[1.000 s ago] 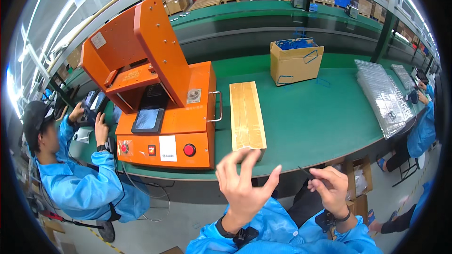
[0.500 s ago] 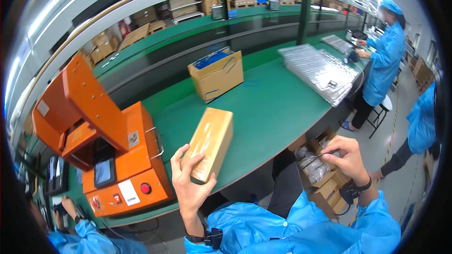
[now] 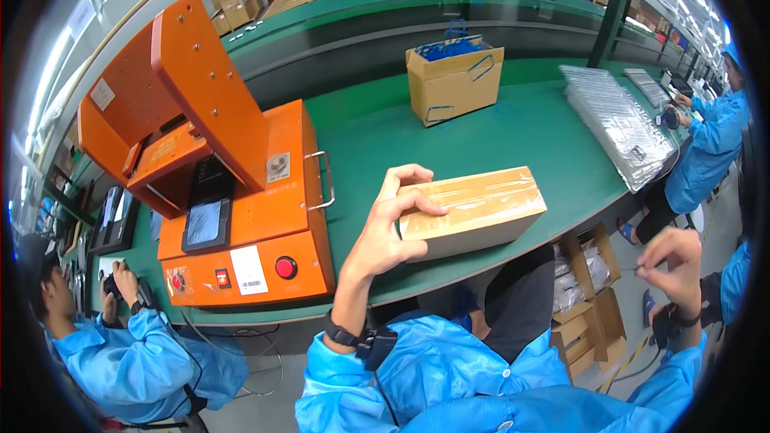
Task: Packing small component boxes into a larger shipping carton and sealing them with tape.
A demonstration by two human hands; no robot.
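A long, narrow cardboard box (image 3: 481, 202) with clear tape along its top lies level over the front part of the green workbench. My left hand (image 3: 391, 220) grips its left end, thumb on the near side and fingers over the top and far side. Whether the box rests on the bench, I cannot tell. Off to the right, beyond the bench edge, my right hand (image 3: 675, 266) is closed in a pinch. Only a small dark tip shows at its fingertips, too little to name.
An orange press machine (image 3: 241, 208) stands at left. An open carton (image 3: 455, 84) holding blue material sits farther back. Silvery flat packs (image 3: 618, 124) lie at right. Open cartons (image 3: 589, 313) with plastic bags stand below the bench. Co-workers sit at left (image 3: 144, 361) and right (image 3: 710, 148).
My view has swung left. The box has turned from upright and tilted to lying lengthwise, left to right. My right hand has moved farther right, away from the box.
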